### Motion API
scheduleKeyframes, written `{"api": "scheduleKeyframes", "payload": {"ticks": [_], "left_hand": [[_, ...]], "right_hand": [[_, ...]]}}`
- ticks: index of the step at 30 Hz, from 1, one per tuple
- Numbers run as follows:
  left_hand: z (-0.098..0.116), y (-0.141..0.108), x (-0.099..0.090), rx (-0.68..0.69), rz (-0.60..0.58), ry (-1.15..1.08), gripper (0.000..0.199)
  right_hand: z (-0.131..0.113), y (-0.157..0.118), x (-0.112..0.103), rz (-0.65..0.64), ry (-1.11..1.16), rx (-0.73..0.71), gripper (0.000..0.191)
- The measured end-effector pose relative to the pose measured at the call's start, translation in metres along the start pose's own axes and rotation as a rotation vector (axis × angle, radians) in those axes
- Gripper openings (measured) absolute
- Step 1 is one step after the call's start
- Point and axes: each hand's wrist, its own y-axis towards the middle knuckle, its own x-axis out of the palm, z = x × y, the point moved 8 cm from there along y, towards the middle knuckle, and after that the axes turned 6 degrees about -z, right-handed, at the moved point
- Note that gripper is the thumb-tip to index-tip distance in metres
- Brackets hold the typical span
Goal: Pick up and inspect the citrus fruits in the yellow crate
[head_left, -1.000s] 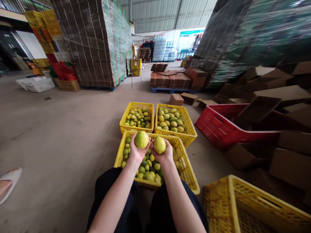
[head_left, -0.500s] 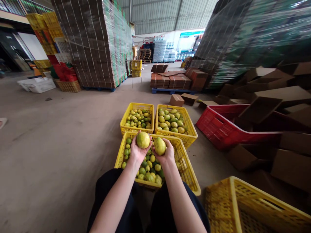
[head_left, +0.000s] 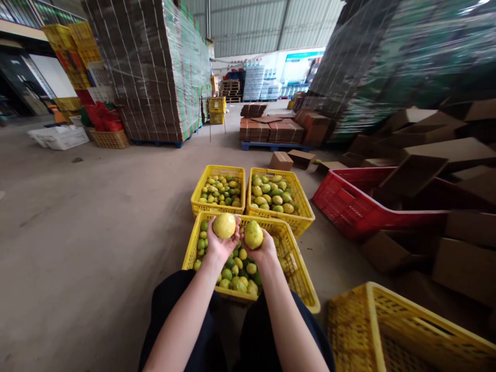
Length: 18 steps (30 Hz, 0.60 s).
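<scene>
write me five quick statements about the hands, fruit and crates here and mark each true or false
1. The left hand holds a yellowish fruit. True.
2. Only one hand is holding something. False: the right hand holds a second fruit.
3. Beyond the nearest crate stand two yellow crates with fruit in them. True.
4. The big crate amid the cardboard boxes is blue. False: it is a red crate.
5. Green as well as yellow fruit lies in the nearest crate. True.
</scene>
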Motion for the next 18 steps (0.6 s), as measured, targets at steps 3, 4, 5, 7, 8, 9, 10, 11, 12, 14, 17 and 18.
{"api": "scheduleKeyframes", "payload": {"ticks": [3,4,5,7,8,9,10,11,12,14,17,18], "left_hand": [[0.0008,0.0007,-0.0024,0.008,0.042,0.051,0.049],[0.0012,0.001,-0.0041,0.014,0.068,0.067,0.049],[0.001,0.0013,-0.0059,0.012,0.095,0.077,0.05],[-0.0017,0.0023,-0.0082,-0.016,0.125,0.078,0.051],[-0.0038,0.0028,-0.0084,-0.038,0.128,0.071,0.051],[-0.0056,0.0034,-0.0081,-0.055,0.121,0.062,0.051],[-0.0069,0.0039,-0.0074,-0.067,0.111,0.052,0.051],[-0.0075,0.0042,-0.0067,-0.071,0.101,0.043,0.05],[-0.0076,0.0044,-0.0059,-0.069,0.092,0.036,0.049],[-0.0061,0.0044,-0.0039,-0.048,0.067,0.033,0.045],[-0.0023,0.0036,-0.0004,-0.008,0.021,0.056,0.039],[-0.0013,0.0032,0.0004,0.0,0.008,0.068,0.038]], "right_hand": [[-0.0009,-0.0011,0.0001,-0.006,-0.014,-0.013,0.015],[-0.0021,-0.0018,-0.0001,-0.003,-0.021,-0.029,0.014],[-0.0034,-0.0026,-0.0001,0.001,-0.028,-0.047,0.012],[-0.0054,-0.0043,0.0007,0.001,-0.038,-0.071,0.011],[-0.0058,-0.0049,0.0017,-0.005,-0.038,-0.078,0.01],[-0.0059,-0.0053,0.003,-0.014,-0.034,-0.079,0.01],[-0.006,-0.0055,0.0041,-0.021,-0.024,-0.08,0.009],[-0.0062,-0.0056,0.0048,-0.025,-0.008,-0.083,0.008],[-0.0063,-0.0054,0.0053,-0.027,0.013,-0.085,0.007],[-0.0067,-0.0044,0.0055,-0.025,0.062,-0.091,0.004],[-0.008,-0.0012,0.0042,-0.02,0.105,-0.105,0.01],[-0.0081,0.0002,0.0035,-0.018,0.102,-0.105,0.013]]}}
